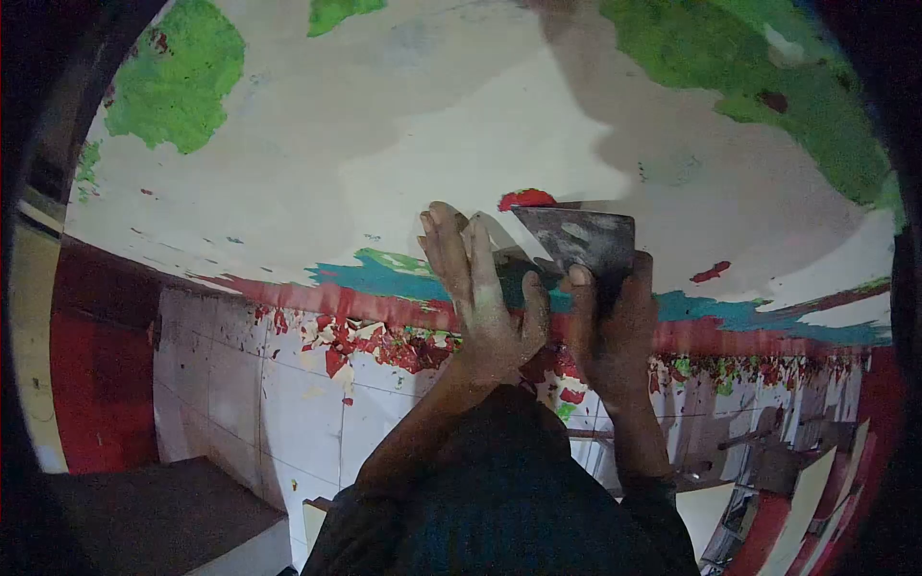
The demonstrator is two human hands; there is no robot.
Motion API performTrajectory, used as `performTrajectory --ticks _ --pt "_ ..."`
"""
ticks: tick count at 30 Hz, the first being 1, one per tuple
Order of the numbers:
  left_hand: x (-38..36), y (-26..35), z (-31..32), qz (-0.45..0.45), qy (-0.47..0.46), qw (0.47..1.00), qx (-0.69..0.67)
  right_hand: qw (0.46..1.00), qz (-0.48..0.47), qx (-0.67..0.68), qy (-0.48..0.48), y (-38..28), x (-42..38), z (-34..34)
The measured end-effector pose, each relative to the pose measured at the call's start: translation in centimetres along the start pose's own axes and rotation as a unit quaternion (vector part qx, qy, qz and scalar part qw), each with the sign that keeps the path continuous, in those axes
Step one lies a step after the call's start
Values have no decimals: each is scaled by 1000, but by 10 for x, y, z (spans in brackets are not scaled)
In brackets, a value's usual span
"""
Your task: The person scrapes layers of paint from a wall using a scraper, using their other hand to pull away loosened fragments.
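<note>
My right hand is wrapped round the lower part of a dark metal scraper, thumb on its blade. The blade's upper edge lies against the wall, just beside a small red patch. To the left of the scraper, my left hand is open against the wall, fingers stretched upward and thumb apart, holding nothing. White surface with green, teal and red paint remnants surrounds both hands. The scraper's handle is hidden in my right hand.
Red, cream and green paint flakes lie along the foot of the wall on the tiled floor. A dark box-like block stands at the lower left. Panels and clutter are at the lower right.
</note>
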State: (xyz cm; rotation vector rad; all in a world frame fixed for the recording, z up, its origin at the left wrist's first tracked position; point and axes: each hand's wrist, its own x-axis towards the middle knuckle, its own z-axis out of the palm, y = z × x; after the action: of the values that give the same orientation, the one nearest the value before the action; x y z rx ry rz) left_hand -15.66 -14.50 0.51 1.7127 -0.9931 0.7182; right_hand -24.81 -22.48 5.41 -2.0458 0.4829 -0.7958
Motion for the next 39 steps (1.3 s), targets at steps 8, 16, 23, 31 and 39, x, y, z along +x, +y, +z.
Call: performTrajectory --ticks 8,16,23,31,39 --pt "5 3 4 21 26 999 21 995 -96 -20 -13 13 16 -11" --pt "4 2 -2 17 -2 999 39 999 -51 -11 -12 21 9 -5" --pt "2 1 -4 18 -16 996 82 999 -10 25 35 12 -4 11" --pt "-2 -8 -8 2 -15 999 37 998 3 39 43 3 -8 19" --pt "0 -6 -11 20 10 999 33 998 9 -19 59 -5 -10 18"
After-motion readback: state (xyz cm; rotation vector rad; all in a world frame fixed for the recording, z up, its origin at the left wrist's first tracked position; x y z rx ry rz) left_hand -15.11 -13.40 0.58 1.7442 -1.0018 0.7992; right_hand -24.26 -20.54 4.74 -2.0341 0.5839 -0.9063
